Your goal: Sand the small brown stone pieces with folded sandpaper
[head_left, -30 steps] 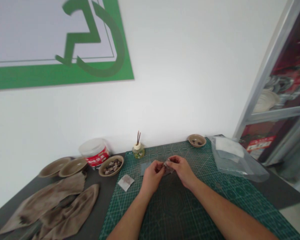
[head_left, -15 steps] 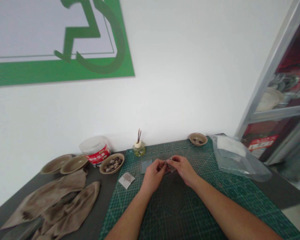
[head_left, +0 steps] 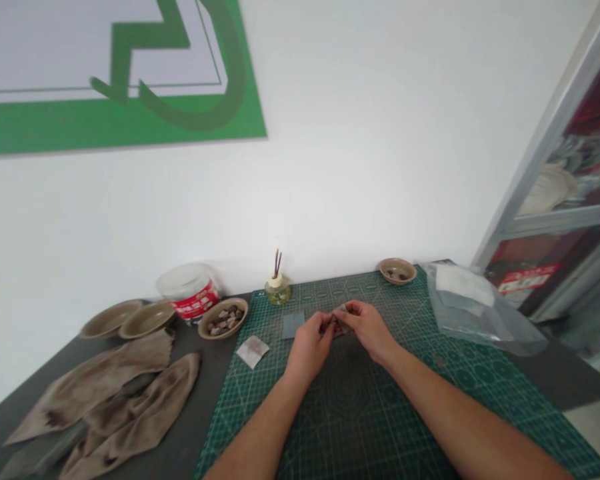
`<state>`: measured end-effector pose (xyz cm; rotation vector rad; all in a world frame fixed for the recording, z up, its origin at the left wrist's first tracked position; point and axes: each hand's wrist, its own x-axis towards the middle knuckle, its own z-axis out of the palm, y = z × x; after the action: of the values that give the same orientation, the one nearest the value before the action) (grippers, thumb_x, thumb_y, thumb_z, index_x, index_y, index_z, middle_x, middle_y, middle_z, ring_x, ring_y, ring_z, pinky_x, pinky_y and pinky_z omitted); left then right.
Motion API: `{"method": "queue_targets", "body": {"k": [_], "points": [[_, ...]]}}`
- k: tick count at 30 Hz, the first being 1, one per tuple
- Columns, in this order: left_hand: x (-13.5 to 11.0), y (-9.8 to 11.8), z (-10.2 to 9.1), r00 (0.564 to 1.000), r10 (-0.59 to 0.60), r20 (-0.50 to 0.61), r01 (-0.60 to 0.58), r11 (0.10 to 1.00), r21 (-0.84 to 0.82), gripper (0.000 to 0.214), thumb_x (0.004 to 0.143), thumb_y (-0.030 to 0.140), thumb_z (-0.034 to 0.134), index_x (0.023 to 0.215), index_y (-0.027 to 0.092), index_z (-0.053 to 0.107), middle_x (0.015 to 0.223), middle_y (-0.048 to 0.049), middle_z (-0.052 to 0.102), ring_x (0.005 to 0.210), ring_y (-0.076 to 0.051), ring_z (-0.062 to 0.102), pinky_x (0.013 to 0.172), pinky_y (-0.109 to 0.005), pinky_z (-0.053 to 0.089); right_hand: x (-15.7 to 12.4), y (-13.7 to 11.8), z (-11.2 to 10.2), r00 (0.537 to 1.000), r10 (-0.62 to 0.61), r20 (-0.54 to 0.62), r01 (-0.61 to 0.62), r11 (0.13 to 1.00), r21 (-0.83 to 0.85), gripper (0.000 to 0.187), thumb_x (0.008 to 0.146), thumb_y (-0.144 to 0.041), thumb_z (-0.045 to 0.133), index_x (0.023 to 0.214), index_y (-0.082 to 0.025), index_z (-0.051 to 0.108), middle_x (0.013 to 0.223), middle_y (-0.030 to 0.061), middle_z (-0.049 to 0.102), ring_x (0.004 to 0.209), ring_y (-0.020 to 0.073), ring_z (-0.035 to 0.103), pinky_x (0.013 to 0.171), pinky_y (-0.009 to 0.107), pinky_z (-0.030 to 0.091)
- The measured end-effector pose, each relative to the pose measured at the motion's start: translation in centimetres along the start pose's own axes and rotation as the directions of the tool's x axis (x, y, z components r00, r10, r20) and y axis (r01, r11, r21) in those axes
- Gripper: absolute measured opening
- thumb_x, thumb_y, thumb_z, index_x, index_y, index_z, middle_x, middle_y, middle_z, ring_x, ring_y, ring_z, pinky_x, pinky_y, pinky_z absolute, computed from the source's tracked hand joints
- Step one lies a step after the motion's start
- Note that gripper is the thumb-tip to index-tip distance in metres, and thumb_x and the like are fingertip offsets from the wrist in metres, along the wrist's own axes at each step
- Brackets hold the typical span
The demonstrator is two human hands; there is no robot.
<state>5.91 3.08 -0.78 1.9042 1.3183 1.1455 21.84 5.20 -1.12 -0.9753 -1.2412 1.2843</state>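
Over the green cutting mat (head_left: 260, 407), my two hands meet at a small thin whitish pouch (head_left: 343, 321), with something dark and reddish showing at it. My left hand (head_left: 311, 343) is closed, its thumb and fingertips pinching the near-left edge. My right hand (head_left: 367, 325) pinches the upper right part between thumb and forefinger. Fingers cover most of the pouch, so its contents cannot be made out. A flat grey square (head_left: 293, 325) lies just left of my left hand. Further left on the mat is a whitish square pouch (head_left: 253, 351) with a darker middle.
A bowl of stones (head_left: 223, 319), a red-labelled plastic tub (head_left: 189, 293), two brown bowls (head_left: 149, 320) and a crumpled brown cloth (head_left: 140, 407) are at left. A reed diffuser (head_left: 278, 289) stands by the wall. At right are a small bowl (head_left: 397, 271) and a clear plastic bag (head_left: 473, 310).
My view has tilted slightly downward. Both hands keep their pinch at the pouch, fingertips shifted a little, and less of the reddish patch between them shows.
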Motion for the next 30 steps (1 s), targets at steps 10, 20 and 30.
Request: {"method": "queue_targets", "body": {"k": [10, 20, 30], "points": [[0.20, -0.37, 0.08, 1.000, 0.001, 0.015, -0.001, 1.000, 0.018, 0.017, 0.089, 0.030, 0.054, 0.084, 0.018, 0.065, 0.079, -0.0024, 0.068, 0.074, -0.018, 0.062, 0.067, -0.026, 0.043, 0.27, 0.70, -0.36, 1.000, -0.003, 0.006, 0.003, 1.000, -0.004, 0.025, 0.072, -0.039, 0.076, 0.080, -0.016, 0.068, 0.075, 0.0036, 0.069, 0.070, 0.0189, 0.063, 0.066, 0.029, 0.047], [0.17, -0.38, -0.18, 0.999, -0.008, 0.048, 0.008, 1.000, 0.002, 0.016, 0.089, 0.031, 0.055, 0.083, 0.018, 0.064, 0.077, -0.0012, 0.068, 0.070, -0.016, 0.061, 0.064, -0.025, 0.043, 0.11, 0.43, -0.21, 1.000, -0.009, 0.021, 0.008, 0.999, 0.035, 0.019, 0.074, -0.035, 0.074, 0.080, -0.017, 0.068, 0.074, 0.0019, 0.068, 0.068, 0.0173, 0.062, 0.066, 0.028, 0.048], [0.21, 0.05, -0.31, 0.999, -0.025, 0.031, 0.025, 1.000, -0.017, 0.018, 0.087, 0.034, 0.058, 0.080, 0.018, 0.064, 0.072, -0.0003, 0.066, 0.067, -0.016, 0.058, 0.062, -0.025, 0.041, 0.10, 0.53, -0.10, 1.000, -0.019, -0.006, 0.020, 0.998, 0.060, 0.021, 0.075, -0.035, 0.073, 0.082, -0.016, 0.069, 0.076, 0.0039, 0.069, 0.069, 0.0184, 0.063, 0.067, 0.030, 0.049]]}}
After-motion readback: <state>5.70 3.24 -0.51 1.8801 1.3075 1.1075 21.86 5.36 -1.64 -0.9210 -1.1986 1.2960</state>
